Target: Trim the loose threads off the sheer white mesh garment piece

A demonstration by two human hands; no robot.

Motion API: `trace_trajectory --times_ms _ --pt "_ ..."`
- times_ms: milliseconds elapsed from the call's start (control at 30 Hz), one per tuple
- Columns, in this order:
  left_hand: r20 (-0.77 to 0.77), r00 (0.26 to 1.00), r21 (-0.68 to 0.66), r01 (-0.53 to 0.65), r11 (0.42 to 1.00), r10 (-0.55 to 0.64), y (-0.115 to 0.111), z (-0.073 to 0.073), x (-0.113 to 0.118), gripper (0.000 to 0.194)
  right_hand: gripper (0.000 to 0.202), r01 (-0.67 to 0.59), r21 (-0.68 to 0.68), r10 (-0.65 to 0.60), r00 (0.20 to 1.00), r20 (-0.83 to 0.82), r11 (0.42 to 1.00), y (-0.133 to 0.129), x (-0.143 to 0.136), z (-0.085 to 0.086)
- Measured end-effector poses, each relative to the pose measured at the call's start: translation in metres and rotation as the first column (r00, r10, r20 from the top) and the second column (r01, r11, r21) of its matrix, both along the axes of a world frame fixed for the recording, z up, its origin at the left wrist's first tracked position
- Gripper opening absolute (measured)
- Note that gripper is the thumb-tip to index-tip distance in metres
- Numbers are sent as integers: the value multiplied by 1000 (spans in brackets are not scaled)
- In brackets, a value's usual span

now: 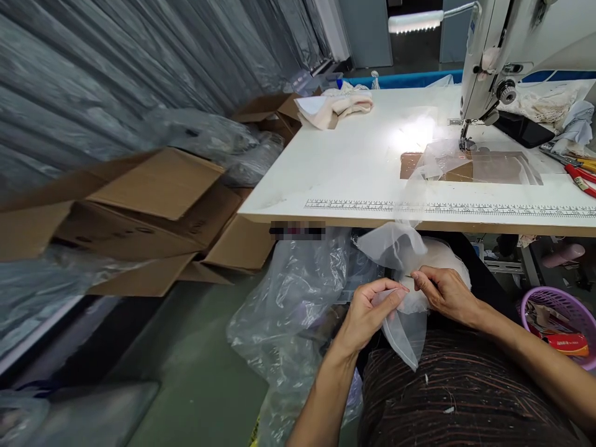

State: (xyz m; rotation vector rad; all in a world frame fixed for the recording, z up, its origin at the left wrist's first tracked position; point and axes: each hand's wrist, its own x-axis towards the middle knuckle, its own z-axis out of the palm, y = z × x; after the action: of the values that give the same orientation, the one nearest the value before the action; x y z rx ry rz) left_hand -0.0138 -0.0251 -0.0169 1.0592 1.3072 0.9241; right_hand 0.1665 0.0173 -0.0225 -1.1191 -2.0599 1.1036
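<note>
left hand (376,305) lower middle, fingers pinching thin white cloth (412,335), right hand (442,293) pinching a tiny dark stick (408,276), sewing machine (479,93) upper right

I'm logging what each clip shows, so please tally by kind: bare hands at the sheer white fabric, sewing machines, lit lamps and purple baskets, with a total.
Bare hands at the sheer white fabric: 2 (left hand, right hand)
Sewing machine: 1
Lit lamp: 1
Purple basket: 1
Total: 5
</note>
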Motion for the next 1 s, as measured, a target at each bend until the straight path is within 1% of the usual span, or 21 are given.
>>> trace_trajectory --times_ms 67,133,300,367,433,533,600,667,733,833,900,933,1000 --pt "28 999 -9 -22 1000 22 0 0 1 39 52 8 -7 -8 1000 19 1000 -2 2 0" --pt "43 999 -19 -25 1000 25 1 0 1 39 52 -10 -11 11 999 40 1000 -5 3 2" --pt "47 999 -44 23 999 -21 1 0 1 39 46 -86 23 84 993 82 996 -9 -1 5" --pt "43 999 -56 33 998 -30 1 0 0 38 42 -84 33 80 991 107 996 -8 -3 4" --pt "38 999 -64 22 998 -19 2 1 1 37 41 -47 22 44 992 121 999 -6 -3 3" --pt "33 999 -63 -1 998 3 3 1 3 38 41 31 -52 -28 998 47 998 -9 -1 1" --pt "33 999 -55 8 998 -6 3 1 5 38 38 11 -163 -20 998 -57 987 -16 3 -1" --pt "31 997 -56 66 996 -65 2 1 8 37 40 -46 -284 1 987 -158 958 -25 7 -3" --pt "25 984 -86 180 980 -179 1 2 9 36 41 -73 -373 -13 975 -223 925 -35 15 -6" --pt "52 935 -171 355 919 -351 4 2 8 33 38 -81 -438 -29 971 -238 895 -46 34 -10" --pt "80 913 -203 408 890 -401 11 1 7 32 38 -57 -445 -44 976 -212 894 -48 49 -13" --pt "88 909 -204 418 885 -408 15 -1 7 31 37 -24 -438 -72 977 -201 899 -47 56 -15" --pt "82 910 -175 415 893 -407 28 -3 9 30 37 78 -404 -167 967 -190 911 -41 68 -21"
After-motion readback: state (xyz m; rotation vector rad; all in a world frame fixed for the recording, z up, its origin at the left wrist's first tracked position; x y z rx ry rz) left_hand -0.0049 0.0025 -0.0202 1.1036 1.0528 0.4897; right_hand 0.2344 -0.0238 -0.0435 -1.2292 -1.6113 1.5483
